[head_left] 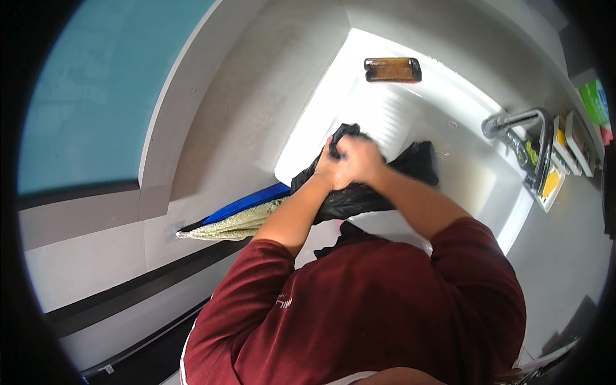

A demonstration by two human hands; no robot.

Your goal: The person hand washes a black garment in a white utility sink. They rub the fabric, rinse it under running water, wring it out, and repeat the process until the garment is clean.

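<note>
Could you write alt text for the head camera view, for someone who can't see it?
Seen from above, a person in a dark red top presses both hands, left hand and right hand, together on a black cloth in a white sink. A brown bar lies at the sink's far end; a metal tap stands at right.

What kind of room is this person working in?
Probably a laundry or wash area: a white sink with a ribbed scrubbing slope, a metal faucet, and both hands bunching a black garment in the basin.
</note>
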